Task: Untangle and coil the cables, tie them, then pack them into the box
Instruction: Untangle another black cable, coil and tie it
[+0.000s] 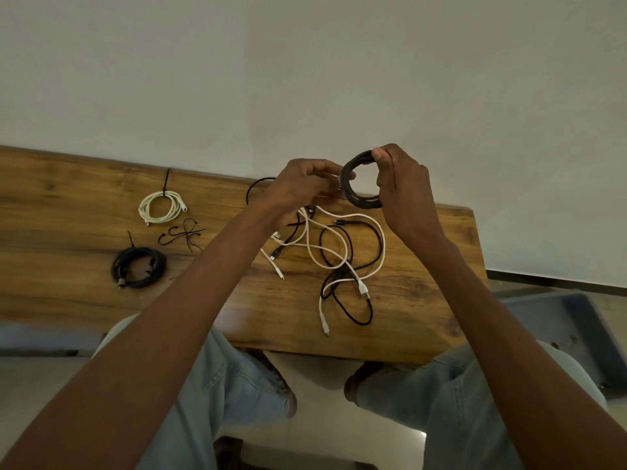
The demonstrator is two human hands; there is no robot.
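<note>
Fingers point(381, 154) of right hand point(405, 191) pinching top of black cable coil point(356, 184), coil held upright above far edge of tabletop point(68, 198). Left hand point(298, 188) just beside coil, fingers curled, gripping coil's near-left side. Both forearms raised over tabletop's near edge.

Tangle of white and black cables point(339, 262) loose below hands, reaching close to near edge. Tied white coil point(161, 206) and tied black coil point(139, 266) well apart to left, loose black ties point(183, 234) between them. Open wood left of coils and at right end.

Tabletop wood-grain, set against plain pale wall point(305, 79). Dark blue bin point(573, 327) on floor off right end. Jeans-clad knees under near edge.
</note>
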